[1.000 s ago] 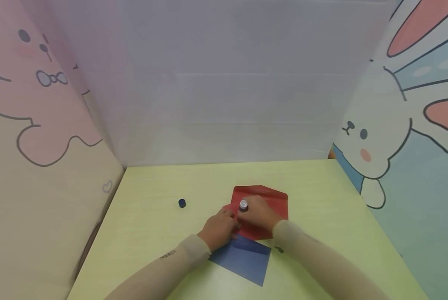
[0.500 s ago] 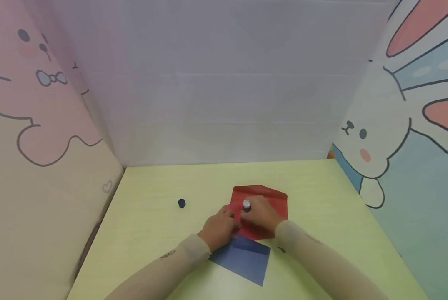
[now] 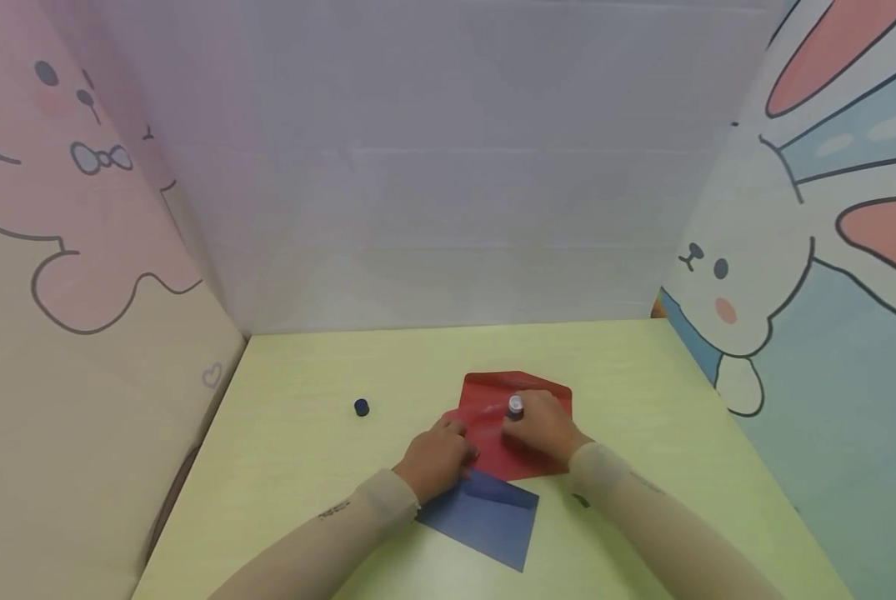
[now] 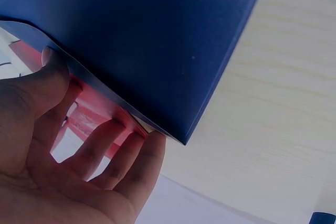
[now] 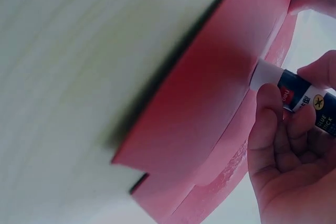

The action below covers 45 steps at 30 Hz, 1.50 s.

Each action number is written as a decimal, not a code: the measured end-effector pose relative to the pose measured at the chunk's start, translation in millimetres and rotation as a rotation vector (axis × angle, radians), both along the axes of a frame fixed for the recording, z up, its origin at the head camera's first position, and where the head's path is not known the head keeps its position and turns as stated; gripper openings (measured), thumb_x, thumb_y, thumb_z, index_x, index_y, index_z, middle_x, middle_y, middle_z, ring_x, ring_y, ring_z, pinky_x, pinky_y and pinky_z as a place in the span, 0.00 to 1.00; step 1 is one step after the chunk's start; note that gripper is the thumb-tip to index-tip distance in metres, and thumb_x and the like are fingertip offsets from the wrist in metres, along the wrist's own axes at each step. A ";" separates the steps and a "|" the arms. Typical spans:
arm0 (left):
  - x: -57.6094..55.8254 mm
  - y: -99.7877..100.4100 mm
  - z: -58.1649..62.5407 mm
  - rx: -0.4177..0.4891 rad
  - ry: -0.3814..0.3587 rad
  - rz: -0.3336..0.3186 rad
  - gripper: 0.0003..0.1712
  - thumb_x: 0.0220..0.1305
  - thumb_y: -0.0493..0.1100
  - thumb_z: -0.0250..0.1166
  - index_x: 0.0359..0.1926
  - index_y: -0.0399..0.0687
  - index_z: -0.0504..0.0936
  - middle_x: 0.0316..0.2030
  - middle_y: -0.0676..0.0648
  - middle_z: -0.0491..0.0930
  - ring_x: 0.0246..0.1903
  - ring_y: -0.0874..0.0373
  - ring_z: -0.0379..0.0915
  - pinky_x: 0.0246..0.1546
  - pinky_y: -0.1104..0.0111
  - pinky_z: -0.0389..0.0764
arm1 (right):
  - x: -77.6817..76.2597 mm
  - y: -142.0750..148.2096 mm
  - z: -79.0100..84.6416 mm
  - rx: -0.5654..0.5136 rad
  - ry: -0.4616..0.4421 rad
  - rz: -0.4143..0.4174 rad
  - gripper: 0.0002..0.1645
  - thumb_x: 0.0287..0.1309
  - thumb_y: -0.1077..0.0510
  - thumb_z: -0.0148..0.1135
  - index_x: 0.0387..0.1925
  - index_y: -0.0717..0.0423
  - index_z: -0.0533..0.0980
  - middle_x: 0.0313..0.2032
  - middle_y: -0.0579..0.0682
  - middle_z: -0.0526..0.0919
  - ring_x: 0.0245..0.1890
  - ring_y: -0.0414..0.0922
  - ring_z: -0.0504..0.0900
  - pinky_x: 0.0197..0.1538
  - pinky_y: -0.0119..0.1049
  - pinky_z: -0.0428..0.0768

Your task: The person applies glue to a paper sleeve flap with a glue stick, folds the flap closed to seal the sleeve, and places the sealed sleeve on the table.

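A red envelope (image 3: 487,437) lies with its flap spread towards the left. My right hand (image 3: 545,427) grips a glue stick (image 3: 516,406), whose white tip end meets the envelope's paper in the right wrist view. Streaks of glue show on the red paper (image 5: 231,167) there. At the envelope's left side, my left hand (image 3: 434,458) presses with its fingertips on the red paper. Its thumb (image 4: 51,80) overlaps the edge of a blue envelope (image 3: 485,523), which lies nearer to me and partly under that hand.
The glue stick's dark blue cap (image 3: 361,407) stands by itself left of the envelopes. Pale yellow tabletop (image 3: 305,450) surrounds everything. A white panel (image 3: 448,208) closes off the back, with cartoon-printed panels on both sides.
My right hand has slid to the right across the red envelope with the glue stick. The left hand stays where it was, and both envelopes keep their places.
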State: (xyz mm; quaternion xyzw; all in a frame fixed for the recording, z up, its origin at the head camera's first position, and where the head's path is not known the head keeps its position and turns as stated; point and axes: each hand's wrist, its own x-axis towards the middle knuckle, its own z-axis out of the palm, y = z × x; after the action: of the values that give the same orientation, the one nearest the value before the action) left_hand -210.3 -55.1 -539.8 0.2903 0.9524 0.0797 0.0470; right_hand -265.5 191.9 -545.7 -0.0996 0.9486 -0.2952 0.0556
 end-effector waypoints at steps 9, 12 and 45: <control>0.1 -0.5 2.2 0.022 -0.016 0.006 0.10 0.69 0.52 0.88 0.48 0.62 0.99 0.40 0.53 0.82 0.45 0.60 0.72 0.36 0.71 0.80 | 0.0 5.4 0.4 0.010 0.022 -0.004 0.11 0.62 0.54 0.78 0.31 0.50 0.81 0.28 0.47 0.81 0.32 0.45 0.79 0.43 0.41 0.80; -0.3 -0.3 1.9 0.020 -0.018 0.007 0.10 0.69 0.52 0.87 0.49 0.62 0.99 0.41 0.53 0.82 0.45 0.60 0.72 0.37 0.70 0.80 | 0.4 6.7 0.6 0.011 0.029 0.000 0.11 0.63 0.54 0.78 0.31 0.49 0.81 0.28 0.46 0.81 0.32 0.45 0.79 0.43 0.40 0.80; -16.4 33.1 5.5 0.037 0.091 0.147 0.66 0.49 0.62 0.97 0.79 0.35 0.74 0.61 0.35 0.85 0.60 0.41 0.84 0.60 0.51 0.93 | 49.5 84.4 11.0 -0.307 -0.110 -0.254 0.23 0.76 0.45 0.81 0.59 0.57 0.89 0.51 0.54 0.96 0.48 0.48 0.90 0.51 0.38 0.91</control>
State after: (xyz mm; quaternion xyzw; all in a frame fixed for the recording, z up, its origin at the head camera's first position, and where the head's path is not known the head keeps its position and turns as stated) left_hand -226.7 -21.9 -534.3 0.2238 0.9707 0.0875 -0.0077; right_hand -216.0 276.2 -534.7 0.0297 0.8930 -0.4458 0.0538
